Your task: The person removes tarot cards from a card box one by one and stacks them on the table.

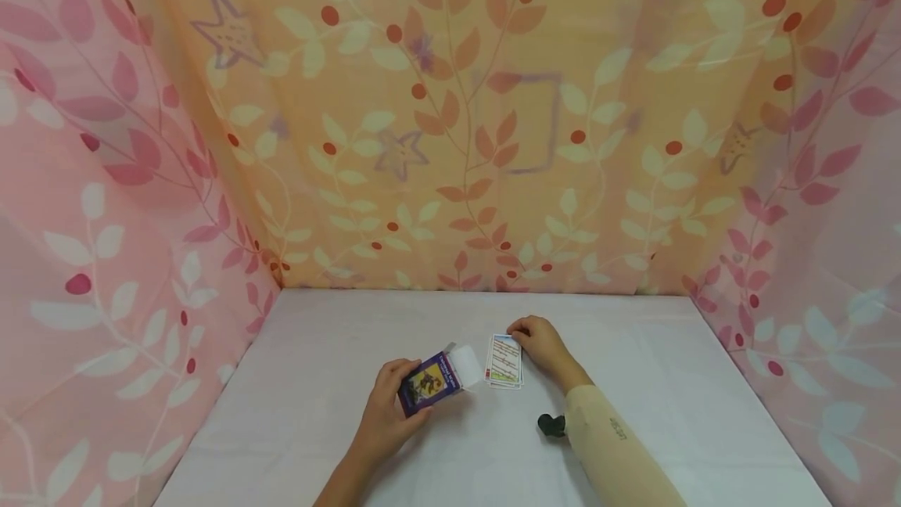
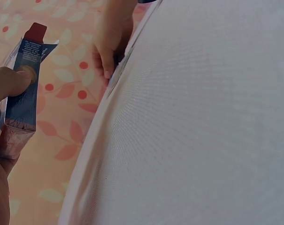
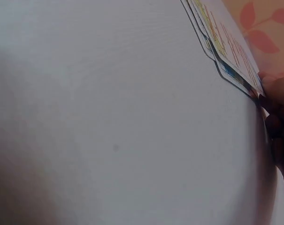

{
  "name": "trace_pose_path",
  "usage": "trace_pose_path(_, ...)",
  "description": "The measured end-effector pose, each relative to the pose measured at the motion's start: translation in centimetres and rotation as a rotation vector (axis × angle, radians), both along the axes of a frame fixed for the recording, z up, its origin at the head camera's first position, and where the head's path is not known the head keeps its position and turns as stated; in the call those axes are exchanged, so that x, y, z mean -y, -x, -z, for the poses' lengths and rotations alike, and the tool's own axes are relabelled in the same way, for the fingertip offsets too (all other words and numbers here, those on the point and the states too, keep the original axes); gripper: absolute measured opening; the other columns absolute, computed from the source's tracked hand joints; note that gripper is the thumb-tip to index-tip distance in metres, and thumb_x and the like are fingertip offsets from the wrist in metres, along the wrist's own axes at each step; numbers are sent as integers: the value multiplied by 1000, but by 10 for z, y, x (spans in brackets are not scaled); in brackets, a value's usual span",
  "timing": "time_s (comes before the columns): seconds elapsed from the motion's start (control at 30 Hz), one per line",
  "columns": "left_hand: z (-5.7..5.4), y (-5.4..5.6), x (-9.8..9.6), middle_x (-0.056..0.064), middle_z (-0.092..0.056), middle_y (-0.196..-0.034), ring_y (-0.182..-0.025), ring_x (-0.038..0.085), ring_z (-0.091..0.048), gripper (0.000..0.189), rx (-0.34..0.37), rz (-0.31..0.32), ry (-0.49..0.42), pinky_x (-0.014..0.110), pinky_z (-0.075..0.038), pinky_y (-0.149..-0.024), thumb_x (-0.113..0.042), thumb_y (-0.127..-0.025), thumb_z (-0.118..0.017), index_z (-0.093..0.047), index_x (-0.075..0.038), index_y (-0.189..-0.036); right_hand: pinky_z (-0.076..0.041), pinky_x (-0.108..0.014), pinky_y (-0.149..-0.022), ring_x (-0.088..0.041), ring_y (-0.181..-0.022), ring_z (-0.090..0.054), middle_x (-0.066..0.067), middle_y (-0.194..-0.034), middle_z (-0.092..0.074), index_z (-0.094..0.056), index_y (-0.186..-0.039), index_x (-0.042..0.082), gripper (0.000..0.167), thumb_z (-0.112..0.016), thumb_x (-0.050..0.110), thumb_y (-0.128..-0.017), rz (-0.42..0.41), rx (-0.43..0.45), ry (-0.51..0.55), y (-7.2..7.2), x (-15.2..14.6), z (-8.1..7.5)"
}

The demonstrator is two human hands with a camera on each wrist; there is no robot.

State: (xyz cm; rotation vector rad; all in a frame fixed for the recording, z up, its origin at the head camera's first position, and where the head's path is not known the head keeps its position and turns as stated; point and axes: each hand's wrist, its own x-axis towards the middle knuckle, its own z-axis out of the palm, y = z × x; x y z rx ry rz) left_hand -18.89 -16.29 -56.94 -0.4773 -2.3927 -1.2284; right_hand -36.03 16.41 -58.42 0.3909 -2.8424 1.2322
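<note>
My left hand [image 1: 383,413] grips a dark purple card box [image 1: 431,383] with a yellow picture on its front. The box is tilted, and its white end flap stands open toward the right. In the left wrist view the thumb presses on the narrow side of the box [image 2: 23,105]. A small, slightly fanned stack of cards [image 1: 504,362] lies on the table right of the box. With thumb and fingers, my right hand [image 1: 545,346] pinches the upper right corner of the top card, as the right wrist view shows at the card edge [image 3: 247,77].
A white cloth covers the table [image 1: 310,382]. Partly behind the right sleeve lies a small black object [image 1: 551,425], its kind unclear. Leaf-patterned curtains [image 1: 450,139] enclose the table at the back and both sides.
</note>
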Motion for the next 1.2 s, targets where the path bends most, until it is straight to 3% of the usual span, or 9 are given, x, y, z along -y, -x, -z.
trace_pose_path(0.2,1,0,-1,-7,-49,-138,-125,13,-54,86,12,-7,-13,34,-52,-106,-12,-70,-95,-54,-19,-144,-50,-47,-102,-22,-105,-64,1,-100,-71,-77,-100,16,12,-67,10,-98,8,-14,-62,0,2,1)
trace_pose_path(0.4,1,0,0,-5,-49,-138,-124,15,-54,86,0,-4,-5,31,-51,-106,-11,-70,-95,-53,-15,-145,-50,-48,-100,-21,-103,-62,1,-101,-70,-77,-100,17,11,-68,12,-98,7,-19,-115,1,4,0)
trace_pose_path(0.67,-1,-1,-1,-9,-49,-137,-125,11,-52,87,36,-8,-31,38,-52,-107,-11,-70,-95,-52,-28,-144,-50,-47,-99,-20,-100,-61,2,-99,-69,-77,-99,18,9,-69,14,-98,27,-17,-102,0,4,1)
trace_pose_path(1.0,0,-1,-1,-8,-49,-138,-125,13,-53,85,22,-6,-23,33,-51,-107,-12,-70,-95,-54,-15,-144,-50,-46,-98,-19,-99,-60,1,-99,-69,-77,-98,18,9,-70,13,-96,26,-29,-109,2,4,3)
trace_pose_path(1.2,-2,-2,1,-4,-49,-139,-124,16,-54,85,16,-3,-1,33,-52,-106,-13,-72,-94,-52,-21,-146,-50,-48,-100,-21,-101,-60,0,-101,-68,-77,-102,15,10,-70,12,-96,12,-2,-109,-1,4,-3)
